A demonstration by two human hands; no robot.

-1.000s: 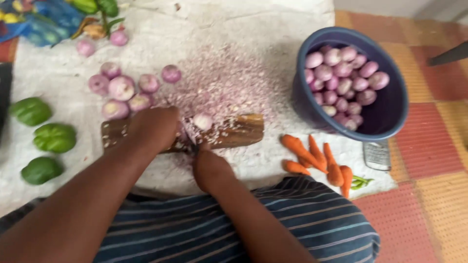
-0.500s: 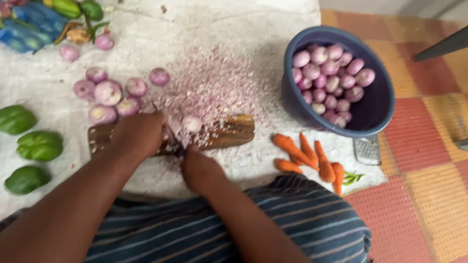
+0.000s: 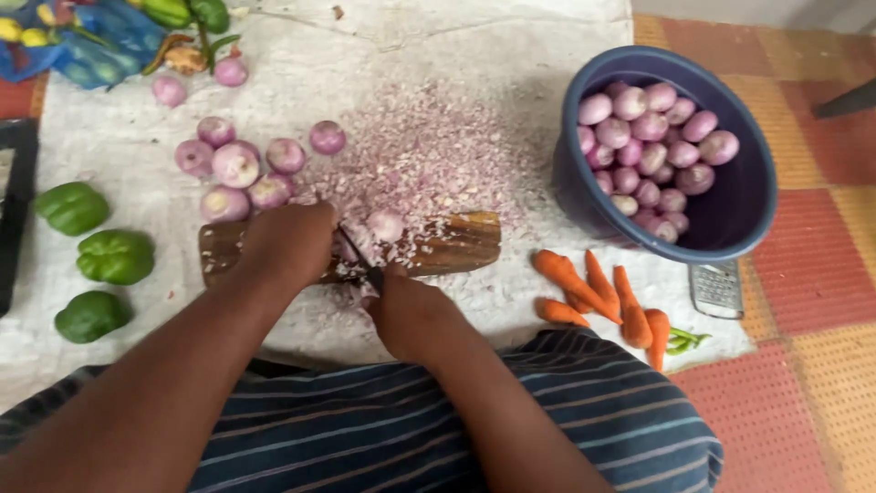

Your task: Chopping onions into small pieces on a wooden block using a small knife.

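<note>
A wooden chopping board [image 3: 456,245] lies on the white cloth, strewn with chopped onion. My left hand [image 3: 287,245] is curled knuckles-up on the board's left part, pressing down on an onion piece of which only pale bits show at the fingertips. My right hand [image 3: 411,312] is at the board's near edge, gripping a knife [image 3: 358,257] whose dark blade points at the left fingers. A peeled onion half [image 3: 385,225] sits on the board just right of the blade. A heap of chopped onion [image 3: 429,155] is spread behind the board.
Peeled onions [image 3: 239,166] lie left of the heap. A blue tub [image 3: 744,215] of peeled onions stands at the right. Carrots [image 3: 598,292] and a small grater [image 3: 716,290] lie before it. Green peppers [image 3: 114,256] lie at the left, a blue bag [image 3: 87,46] at the back left.
Both hands stay at the board, with the knife working at the same spot next to the left fingers. The view has shifted slightly.
</note>
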